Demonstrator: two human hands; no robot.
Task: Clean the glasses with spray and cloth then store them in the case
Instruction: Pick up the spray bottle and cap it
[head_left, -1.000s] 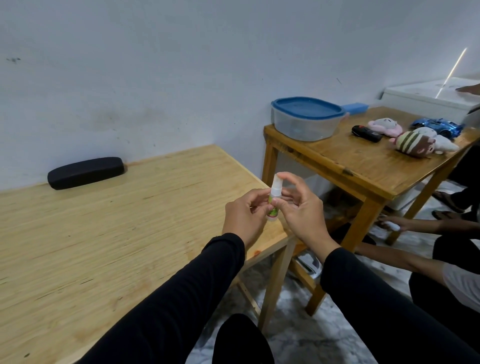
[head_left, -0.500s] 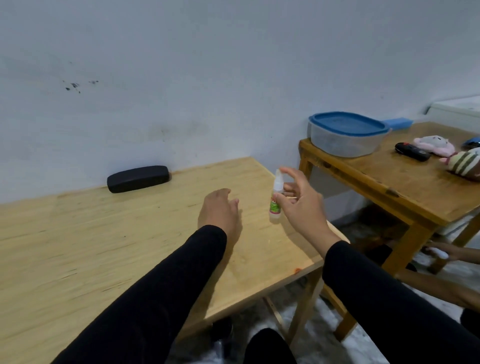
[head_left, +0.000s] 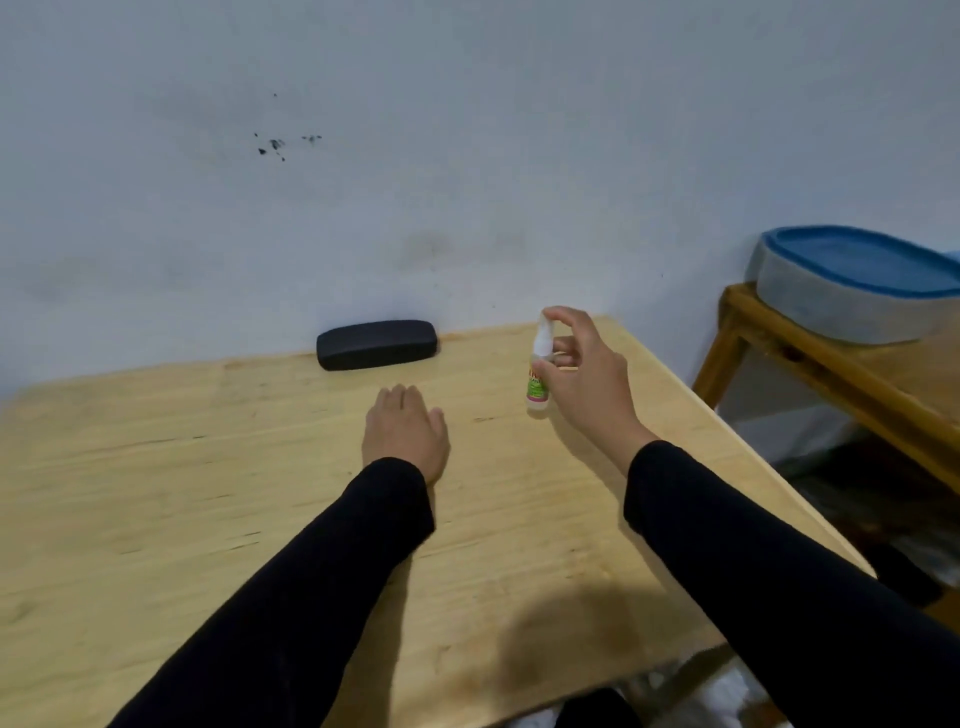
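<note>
A small clear spray bottle (head_left: 537, 382) with a white cap and a green and pink label stands upright at the table's far right part. My right hand (head_left: 587, 374) grips it from the right, fingers curled over the cap. A black glasses case (head_left: 376, 344) lies shut against the wall at the back of the light wooden table (head_left: 156, 493). My left hand (head_left: 405, 431) rests palm down on the table, holding nothing, a short way in front of the case. No glasses and no cloth are in view.
To the right, across a gap, stands a darker wooden table (head_left: 841, 384) with a clear container under a blue lid (head_left: 857, 286). A white wall runs behind both tables. The light table's right edge lies close to my right forearm.
My view has swung left and closer to the table. My right hand carried the bottle forward and down onto the tabletop. My left hand let go of it earlier and now lies flat.
</note>
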